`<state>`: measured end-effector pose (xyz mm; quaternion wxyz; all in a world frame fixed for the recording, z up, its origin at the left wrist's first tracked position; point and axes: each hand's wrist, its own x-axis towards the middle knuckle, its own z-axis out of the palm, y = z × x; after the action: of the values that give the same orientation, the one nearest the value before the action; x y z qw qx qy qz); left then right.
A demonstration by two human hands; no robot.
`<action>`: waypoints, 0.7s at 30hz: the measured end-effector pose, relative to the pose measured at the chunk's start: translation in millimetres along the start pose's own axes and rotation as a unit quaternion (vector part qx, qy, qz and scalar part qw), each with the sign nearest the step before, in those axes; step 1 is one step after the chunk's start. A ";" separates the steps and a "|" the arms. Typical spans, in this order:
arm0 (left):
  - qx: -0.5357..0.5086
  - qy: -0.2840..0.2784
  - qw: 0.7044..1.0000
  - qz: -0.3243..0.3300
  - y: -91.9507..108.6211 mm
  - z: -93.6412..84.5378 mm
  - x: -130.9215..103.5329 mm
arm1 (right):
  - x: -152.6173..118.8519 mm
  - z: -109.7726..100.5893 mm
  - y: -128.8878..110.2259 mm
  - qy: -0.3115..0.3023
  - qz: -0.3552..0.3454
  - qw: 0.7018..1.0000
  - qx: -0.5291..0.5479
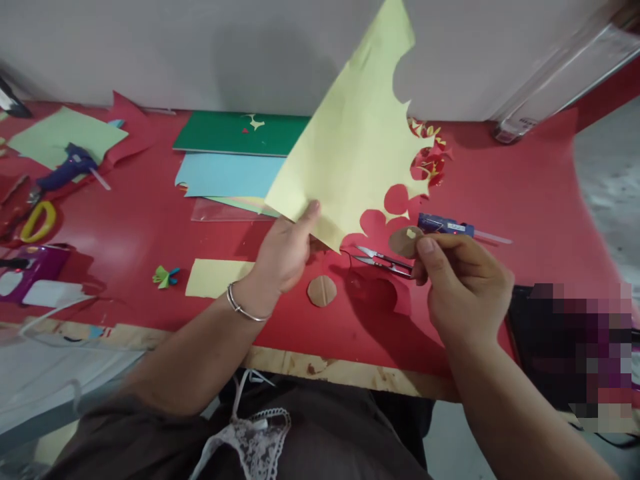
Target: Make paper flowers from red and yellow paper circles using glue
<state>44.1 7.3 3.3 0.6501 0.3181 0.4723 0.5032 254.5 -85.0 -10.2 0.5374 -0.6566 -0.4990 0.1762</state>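
Glue gun [73, 165], blue, lies well left of the yellow sheet [350, 140]. Left hand [286, 255] pinches the sheet's near edge, thumb on its face. Brown disc [321, 291] lies just nearer the person than the sheet. Right of the sheet's lowest corner come metal snips [383, 260], then the right hand [467, 287], thumb and fingers pinching a second disc [403, 242].

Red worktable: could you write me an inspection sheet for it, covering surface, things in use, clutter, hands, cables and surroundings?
Surface: red tabletop, wood-patterned front edge.
Things in use: pale yellow sheet with rounded cutouts; brown disc.
Clutter: red and yellow scraps, thread snips, blue glue gun, green folder.
Hands: left hand holds the sheet, right hand the disc.
Cables: white cable, near left.
Surroundings: grey wall behind; right-hand area partly pixelated.
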 end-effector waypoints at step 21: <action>-0.054 -0.233 0.957 -0.162 -31.0 -1.5 -11.7 | 8.0 33.3 7.9 -0.172 -0.019 0.984 -0.048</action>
<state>53.1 -13.1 -21.3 0.8310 0.3102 0.3248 0.3283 236.1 -60.0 -26.7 0.4145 -0.6317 -0.6047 0.2521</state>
